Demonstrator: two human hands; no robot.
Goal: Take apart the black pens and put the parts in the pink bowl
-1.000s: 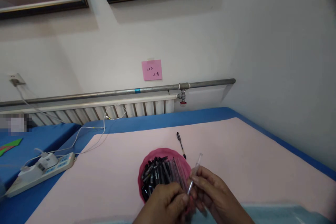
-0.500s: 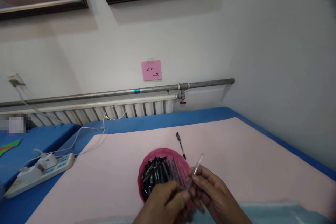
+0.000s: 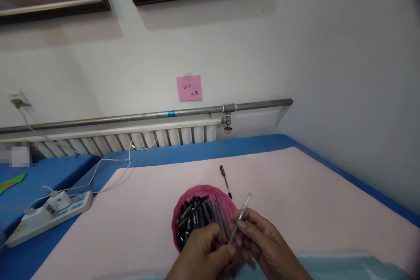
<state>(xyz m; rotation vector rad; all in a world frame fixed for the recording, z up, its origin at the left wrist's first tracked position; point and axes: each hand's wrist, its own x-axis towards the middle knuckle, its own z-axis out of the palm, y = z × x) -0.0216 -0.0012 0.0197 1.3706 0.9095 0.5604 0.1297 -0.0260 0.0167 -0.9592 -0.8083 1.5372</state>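
My right hand (image 3: 262,243) pinches a clear pen barrel (image 3: 243,207) that sticks up and away from me. My left hand (image 3: 206,253) is closed beside it, fingertips meeting the barrel's lower end; what it grips is hidden. Both hands hover over the near edge of a red bowl (image 3: 183,199) filled with black pen caps (image 3: 188,218) and several clear barrels (image 3: 218,212). One assembled black pen (image 3: 225,180) lies on the pink mat just beyond the bowl.
The pink mat (image 3: 295,183) covers a blue table (image 3: 197,151) against the wall. A white power strip (image 3: 49,212) with plugs and cables sits at the left. A radiator (image 3: 131,138) and pipe run behind. A light blue sheet (image 3: 344,267) lies at the near edge.
The barrel in my right hand has shifted slightly, tilting and dropping a little; both hands have stayed over the bowl's near edge.
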